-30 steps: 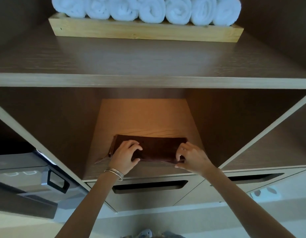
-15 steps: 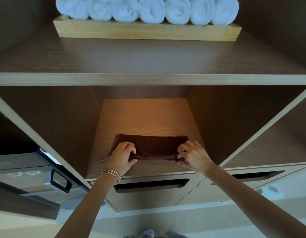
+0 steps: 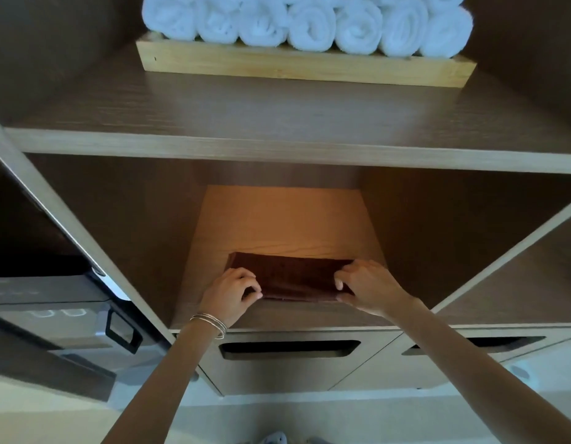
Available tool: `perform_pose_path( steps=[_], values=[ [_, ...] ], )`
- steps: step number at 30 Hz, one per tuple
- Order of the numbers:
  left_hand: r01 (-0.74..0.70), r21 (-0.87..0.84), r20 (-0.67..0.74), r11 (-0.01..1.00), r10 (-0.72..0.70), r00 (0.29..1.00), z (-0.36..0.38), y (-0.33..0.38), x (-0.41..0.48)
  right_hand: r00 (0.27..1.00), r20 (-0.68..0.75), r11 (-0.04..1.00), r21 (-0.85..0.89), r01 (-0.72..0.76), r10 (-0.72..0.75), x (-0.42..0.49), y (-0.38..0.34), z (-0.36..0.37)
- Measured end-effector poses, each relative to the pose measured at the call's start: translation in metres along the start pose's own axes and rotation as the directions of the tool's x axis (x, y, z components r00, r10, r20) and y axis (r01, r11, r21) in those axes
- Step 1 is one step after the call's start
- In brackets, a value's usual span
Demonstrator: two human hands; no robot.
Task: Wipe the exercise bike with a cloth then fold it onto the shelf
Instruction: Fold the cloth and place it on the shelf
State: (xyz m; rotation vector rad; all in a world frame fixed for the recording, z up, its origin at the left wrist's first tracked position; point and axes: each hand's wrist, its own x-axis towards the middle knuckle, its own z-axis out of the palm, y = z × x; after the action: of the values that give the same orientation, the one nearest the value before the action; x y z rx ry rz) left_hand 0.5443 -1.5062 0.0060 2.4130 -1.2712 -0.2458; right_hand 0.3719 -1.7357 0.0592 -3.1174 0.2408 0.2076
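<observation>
A dark brown cloth, folded into a flat rectangle, lies on the lit wooden shelf inside the middle cubby. My left hand, with thin bangles at the wrist, pinches the cloth's left front corner. My right hand grips its right end, fingers curled over the top and thumb under the front edge. The exercise bike is not in view.
Above, a wooden tray holds several rolled white towels on the upper shelf. Two drawer fronts with slot handles sit below the cubby. A dark appliance with a handle stands at the left. Slanted dividers wall the cubby.
The view has tilted down and shifted slightly. Both hands have stayed on the cloth's ends, their fingers closing tighter on its corners; the cloth lies a little straighter.
</observation>
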Motion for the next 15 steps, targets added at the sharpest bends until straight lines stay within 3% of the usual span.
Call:
perform_pose_path(
  steps=[2,4,6,8,12,15],
  values=[
    [0.026,-0.008,-0.059,1.000,-0.026,0.998,-0.005,0.001,0.001,0.995,-0.098,0.991,0.135,-0.005,0.018,0.012,-0.013,0.000],
    [0.022,0.006,-0.081,1.000,-0.022,0.996,-0.007,0.001,0.002,0.997,-0.023,0.979,0.191,-0.074,0.080,0.022,-0.025,0.003],
    [-0.002,0.036,0.023,0.999,0.001,1.000,-0.005,0.001,0.002,0.982,0.089,0.963,0.197,-0.182,0.167,0.022,-0.031,0.012],
    [0.002,0.078,0.126,0.997,-0.012,0.992,-0.001,0.002,-0.003,0.962,0.104,0.944,0.194,-0.268,0.252,0.011,-0.037,0.026],
    [0.010,0.194,0.193,0.981,-0.048,0.980,0.016,0.012,-0.016,0.929,0.178,0.933,0.100,-0.346,0.326,-0.015,-0.052,0.051],
    [0.013,0.262,0.231,0.965,-0.076,0.970,0.021,0.022,-0.013,0.915,0.241,0.924,0.127,-0.361,0.325,-0.007,-0.044,0.045]
  ],
)
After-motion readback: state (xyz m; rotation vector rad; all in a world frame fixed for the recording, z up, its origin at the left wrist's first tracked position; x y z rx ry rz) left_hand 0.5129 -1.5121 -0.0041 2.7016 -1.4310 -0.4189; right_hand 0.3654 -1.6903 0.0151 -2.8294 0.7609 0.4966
